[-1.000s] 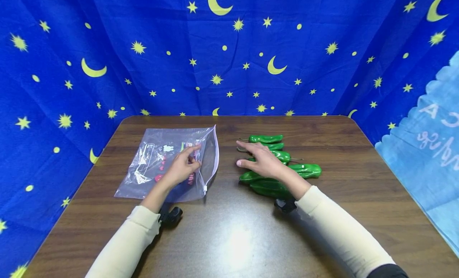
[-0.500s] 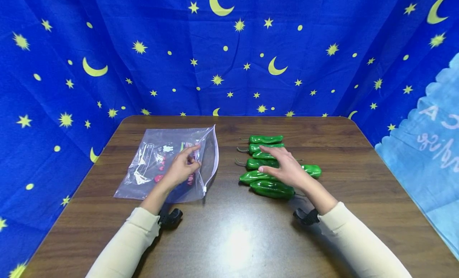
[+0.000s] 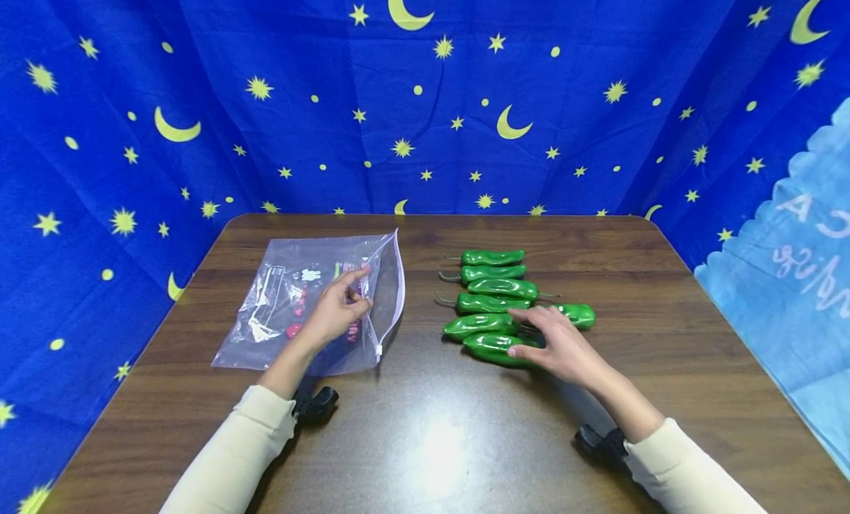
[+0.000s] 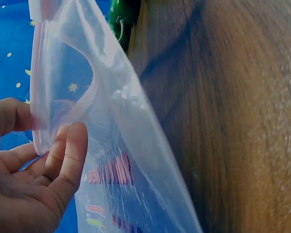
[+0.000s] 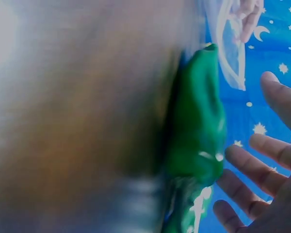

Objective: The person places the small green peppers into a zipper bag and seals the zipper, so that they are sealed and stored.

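Observation:
A clear zip bag (image 3: 292,307) with pink print lies on the left of the table, its mouth gaping to the right. My left hand (image 3: 340,309) pinches the upper layer at the mouth; the left wrist view shows thumb and fingers at the bag's pink-edged rim (image 4: 40,97). Green peppers, several of them, lie in a row on the right. Over the stem end of the nearest pepper (image 3: 494,349) is my right hand (image 3: 561,346), fingers spread. In the right wrist view a gap shows between those fingers (image 5: 254,170) and a pepper (image 5: 196,121).
Both hands work over a brown wooden table (image 3: 425,418). Another pepper (image 3: 579,316) lies to the right of the row, partly behind my right hand. A blue cloth (image 3: 425,94) with moons and stars hangs behind the table's far edge.
My right hand has drawn back from the far peppers, right and toward me, to the nearest one, uncovering the row. My left hand stays on the bag.

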Demonstrator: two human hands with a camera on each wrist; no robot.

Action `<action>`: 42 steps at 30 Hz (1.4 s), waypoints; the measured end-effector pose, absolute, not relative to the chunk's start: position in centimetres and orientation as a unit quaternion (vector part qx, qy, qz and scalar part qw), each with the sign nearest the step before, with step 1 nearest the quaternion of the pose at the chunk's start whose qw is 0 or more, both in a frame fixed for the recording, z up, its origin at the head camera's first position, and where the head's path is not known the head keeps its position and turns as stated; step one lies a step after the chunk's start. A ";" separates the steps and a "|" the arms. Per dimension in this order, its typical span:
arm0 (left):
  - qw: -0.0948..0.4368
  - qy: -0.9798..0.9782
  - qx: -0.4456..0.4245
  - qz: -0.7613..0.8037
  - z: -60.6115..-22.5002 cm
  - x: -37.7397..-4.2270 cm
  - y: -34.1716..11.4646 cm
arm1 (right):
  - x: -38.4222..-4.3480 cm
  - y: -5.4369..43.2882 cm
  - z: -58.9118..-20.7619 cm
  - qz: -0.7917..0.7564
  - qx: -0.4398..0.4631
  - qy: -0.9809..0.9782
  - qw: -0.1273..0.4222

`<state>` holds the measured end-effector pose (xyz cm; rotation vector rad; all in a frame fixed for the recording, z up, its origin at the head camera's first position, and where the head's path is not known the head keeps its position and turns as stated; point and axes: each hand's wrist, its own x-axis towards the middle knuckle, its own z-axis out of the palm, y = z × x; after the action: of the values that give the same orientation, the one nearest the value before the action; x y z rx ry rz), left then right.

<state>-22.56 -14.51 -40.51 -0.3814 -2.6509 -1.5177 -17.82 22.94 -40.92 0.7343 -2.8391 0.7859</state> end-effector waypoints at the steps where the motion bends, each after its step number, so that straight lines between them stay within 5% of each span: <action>1: 0.031 -0.861 -0.123 -0.493 -40.5 -22.6 -14.5 | -17.6 23.2 -41.2 0.257 0.242 -0.934 0.054; 42: -0.008 -0.845 -0.091 -0.527 -37.2 -20.2 -13.3 | -16.5 25.6 -43.7 0.278 0.214 -0.935 0.051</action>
<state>-20.25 -13.30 -37.19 -0.2863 -2.6685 -1.6644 -16.46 25.59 -43.71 0.6527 -2.8457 0.8464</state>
